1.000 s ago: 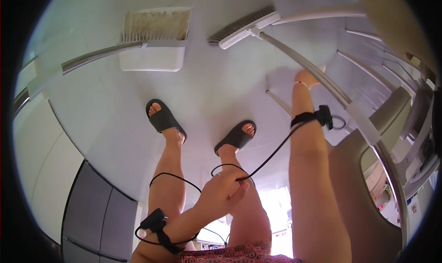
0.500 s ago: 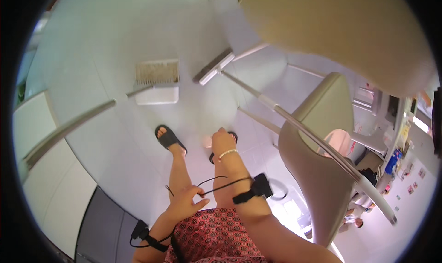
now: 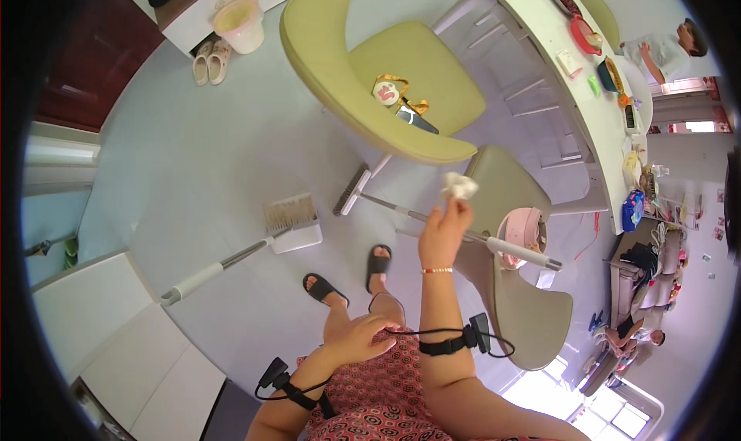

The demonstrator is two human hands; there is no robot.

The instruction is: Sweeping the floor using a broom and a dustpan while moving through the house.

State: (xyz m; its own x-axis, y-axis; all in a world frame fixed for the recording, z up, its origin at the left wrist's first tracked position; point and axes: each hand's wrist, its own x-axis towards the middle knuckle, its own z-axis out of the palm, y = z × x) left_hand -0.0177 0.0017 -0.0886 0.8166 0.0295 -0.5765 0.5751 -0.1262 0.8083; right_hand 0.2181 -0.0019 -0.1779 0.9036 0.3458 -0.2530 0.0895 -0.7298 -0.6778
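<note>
My right hand [image 3: 441,236] is raised in front of me, its fingers pinched on a crumpled white tissue [image 3: 461,185]. Slightly blurred, the tissue hangs over the floor beside the grey-beige chair [image 3: 502,186]. My left hand [image 3: 361,341] holds nothing and rests near my lap with its fingers stretched out. Ahead of my feet stands a white long-handled dustpan [image 3: 299,240] with a toothed edge and some dirt in it. To its right a broom [image 3: 353,190] lies with grey bristles, its pole slanting past my right hand toward the grey-beige chair.
A yellow-green chair [image 3: 370,125] holds a pouch and a dark object. On the grey-beige chair sits a pink bag [image 3: 522,236]. A long white table [image 3: 575,117] with bowls runs along the right, a person beyond it. A bin [image 3: 239,28] and clogs [image 3: 212,63] stand far left.
My right hand has come up from beside my right foot, now with the tissue in its fingers. My view has lifted, showing more of the room. My left hand has stretched out its fingers.
</note>
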